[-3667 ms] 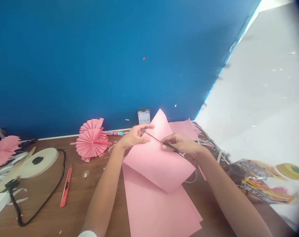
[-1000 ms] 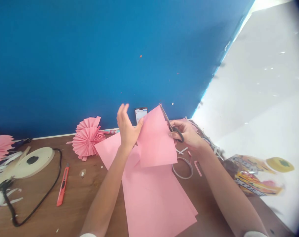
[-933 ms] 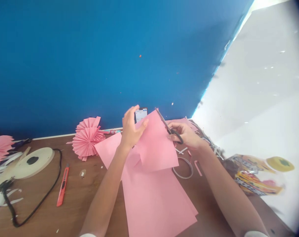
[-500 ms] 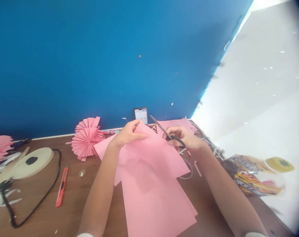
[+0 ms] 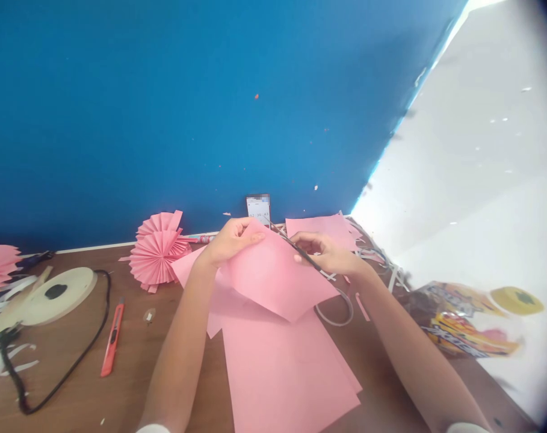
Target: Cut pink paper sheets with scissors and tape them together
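My left hand [image 5: 228, 242] pinches the upper left of a pink paper sheet [image 5: 277, 276], thumb on the near face. The sheet is raised and tilted over other pink paper [image 5: 286, 373] lying on the table. In my right hand [image 5: 330, 251] is a pair of scissors [image 5: 295, 245], its blades pointing up and left along the sheet's upper right edge. The paper and fingers partly hide the scissors, so I cannot tell whether the blades are cutting. Folded pink paper fans [image 5: 158, 255] lie left of my left hand.
A red box cutter [image 5: 113, 340] and a white round device [image 5: 61, 296] with a black cable lie at the left. A phone [image 5: 258, 207] leans on the blue wall. More pink paper [image 5: 321, 230] and scraps lie behind my right hand. A plastic jar [image 5: 476, 319] stands right.
The lower part of the held sheet has lifted and swung left. The scissors have turned so their blades lie closer along the paper's edge, with their tips further left.
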The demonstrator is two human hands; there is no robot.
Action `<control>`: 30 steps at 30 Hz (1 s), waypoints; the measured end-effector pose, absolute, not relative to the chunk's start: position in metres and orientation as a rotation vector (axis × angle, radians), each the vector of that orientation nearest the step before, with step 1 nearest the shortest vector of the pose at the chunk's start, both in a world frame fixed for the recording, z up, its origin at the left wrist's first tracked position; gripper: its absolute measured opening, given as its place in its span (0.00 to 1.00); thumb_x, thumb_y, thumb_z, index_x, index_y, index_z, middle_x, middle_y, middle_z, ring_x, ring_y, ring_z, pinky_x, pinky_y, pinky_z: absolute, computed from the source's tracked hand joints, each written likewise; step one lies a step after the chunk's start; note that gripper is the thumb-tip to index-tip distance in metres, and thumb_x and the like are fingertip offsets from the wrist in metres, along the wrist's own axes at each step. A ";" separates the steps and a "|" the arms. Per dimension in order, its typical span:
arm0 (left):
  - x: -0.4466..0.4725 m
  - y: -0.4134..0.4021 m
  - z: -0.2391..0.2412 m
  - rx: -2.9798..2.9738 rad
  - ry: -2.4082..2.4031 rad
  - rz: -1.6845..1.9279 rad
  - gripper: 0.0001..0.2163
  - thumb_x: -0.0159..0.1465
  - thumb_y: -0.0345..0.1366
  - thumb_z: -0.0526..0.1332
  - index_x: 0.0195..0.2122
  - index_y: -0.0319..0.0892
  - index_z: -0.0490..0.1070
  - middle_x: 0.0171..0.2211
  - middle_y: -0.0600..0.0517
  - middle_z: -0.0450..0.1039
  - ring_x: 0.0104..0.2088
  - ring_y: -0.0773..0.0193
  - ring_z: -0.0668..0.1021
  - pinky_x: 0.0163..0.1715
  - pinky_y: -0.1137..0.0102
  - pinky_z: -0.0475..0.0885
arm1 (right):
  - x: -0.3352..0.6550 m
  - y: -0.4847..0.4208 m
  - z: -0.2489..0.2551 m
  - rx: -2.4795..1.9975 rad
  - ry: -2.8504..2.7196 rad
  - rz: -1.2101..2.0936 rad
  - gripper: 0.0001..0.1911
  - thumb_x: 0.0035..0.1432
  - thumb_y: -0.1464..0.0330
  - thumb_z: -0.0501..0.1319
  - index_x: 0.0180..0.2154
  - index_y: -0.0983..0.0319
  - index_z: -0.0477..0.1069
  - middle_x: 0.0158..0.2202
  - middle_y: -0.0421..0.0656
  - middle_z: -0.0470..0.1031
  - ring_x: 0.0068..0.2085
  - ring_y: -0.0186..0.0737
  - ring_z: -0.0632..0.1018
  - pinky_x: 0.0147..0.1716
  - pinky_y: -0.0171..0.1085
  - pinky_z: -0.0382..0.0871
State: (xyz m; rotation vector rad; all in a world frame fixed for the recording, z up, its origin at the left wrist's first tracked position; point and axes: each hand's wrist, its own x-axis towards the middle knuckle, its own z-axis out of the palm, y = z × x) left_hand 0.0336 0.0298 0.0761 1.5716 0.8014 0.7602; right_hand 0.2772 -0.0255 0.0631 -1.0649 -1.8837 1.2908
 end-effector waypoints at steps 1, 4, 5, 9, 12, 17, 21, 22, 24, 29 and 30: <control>0.033 0.031 0.075 1.571 0.808 0.754 0.16 0.52 0.44 0.67 0.36 0.37 0.73 0.32 0.49 0.76 0.31 0.62 0.78 0.29 0.71 0.71 | 0.277 -0.025 0.063 -1.082 -1.894 1.228 0.20 0.55 0.55 0.60 0.43 0.63 0.70 0.34 0.43 0.71 0.34 0.36 0.70 0.30 0.33 0.63; 0.030 0.033 0.073 1.555 0.828 0.752 0.17 0.52 0.45 0.67 0.36 0.36 0.74 0.33 0.47 0.77 0.32 0.61 0.78 0.30 0.71 0.71 | 0.278 -0.023 0.064 -1.122 -1.929 1.033 0.19 0.56 0.56 0.59 0.44 0.62 0.70 0.33 0.42 0.70 0.31 0.34 0.68 0.28 0.32 0.60; 0.029 0.034 0.073 1.547 0.834 0.755 0.17 0.52 0.45 0.67 0.37 0.36 0.74 0.33 0.47 0.77 0.32 0.61 0.78 0.30 0.71 0.71 | 0.279 -0.023 0.064 -1.133 -1.951 0.973 0.18 0.56 0.57 0.59 0.44 0.61 0.71 0.32 0.41 0.70 0.31 0.34 0.67 0.28 0.32 0.59; 0.026 0.034 0.071 1.546 0.849 0.765 0.17 0.53 0.45 0.67 0.36 0.36 0.74 0.33 0.47 0.77 0.31 0.61 0.78 0.27 0.72 0.71 | 0.282 -0.024 0.068 -1.184 -2.085 0.826 0.16 0.57 0.61 0.58 0.44 0.62 0.72 0.28 0.39 0.68 0.27 0.32 0.64 0.25 0.32 0.56; 0.025 0.034 0.071 1.583 0.851 0.744 0.18 0.54 0.46 0.66 0.37 0.35 0.74 0.33 0.46 0.77 0.31 0.61 0.78 0.27 0.73 0.70 | 0.282 -0.025 0.068 -1.189 -2.163 0.812 0.15 0.56 0.62 0.58 0.43 0.62 0.72 0.26 0.38 0.67 0.26 0.32 0.64 0.25 0.32 0.56; 0.024 0.037 0.068 1.645 0.841 0.692 0.20 0.55 0.47 0.65 0.42 0.35 0.74 0.38 0.43 0.77 0.36 0.57 0.78 0.31 0.70 0.71 | 0.280 -0.023 0.065 -1.183 -2.205 0.789 0.14 0.55 0.62 0.58 0.41 0.61 0.72 0.29 0.39 0.69 0.27 0.32 0.64 0.26 0.32 0.57; 0.023 0.038 0.068 1.667 0.827 0.675 0.20 0.56 0.47 0.64 0.43 0.36 0.74 0.39 0.43 0.77 0.38 0.55 0.79 0.32 0.69 0.71 | 0.279 -0.023 0.064 -1.171 -2.223 0.767 0.14 0.55 0.63 0.58 0.42 0.61 0.72 0.29 0.39 0.70 0.27 0.32 0.65 0.27 0.32 0.58; 0.023 0.037 0.068 1.669 0.814 0.670 0.20 0.56 0.47 0.64 0.43 0.36 0.74 0.39 0.43 0.77 0.38 0.55 0.79 0.32 0.69 0.71 | 0.280 -0.024 0.064 -1.170 -2.227 0.757 0.13 0.55 0.64 0.58 0.41 0.61 0.72 0.29 0.39 0.70 0.27 0.32 0.65 0.27 0.32 0.58; 0.023 0.037 0.069 1.671 0.805 0.674 0.20 0.56 0.47 0.64 0.42 0.36 0.74 0.39 0.43 0.77 0.38 0.55 0.78 0.32 0.70 0.71 | 0.281 -0.024 0.065 -1.171 -2.233 0.731 0.13 0.55 0.64 0.58 0.40 0.62 0.72 0.28 0.39 0.70 0.27 0.33 0.65 0.27 0.32 0.58; 0.024 0.037 0.071 1.685 0.865 0.767 0.19 0.56 0.47 0.64 0.41 0.37 0.74 0.38 0.45 0.78 0.36 0.57 0.78 0.31 0.70 0.71 | 0.286 -0.022 0.066 -1.170 -2.239 0.686 0.14 0.55 0.63 0.57 0.41 0.62 0.72 0.28 0.40 0.71 0.27 0.33 0.66 0.27 0.32 0.58; 0.023 0.037 0.071 1.686 0.868 0.780 0.19 0.56 0.47 0.64 0.41 0.37 0.74 0.38 0.45 0.78 0.36 0.57 0.78 0.31 0.71 0.71 | 0.287 -0.022 0.065 -1.171 -2.242 0.675 0.14 0.55 0.64 0.57 0.42 0.62 0.72 0.28 0.40 0.71 0.27 0.33 0.66 0.26 0.32 0.58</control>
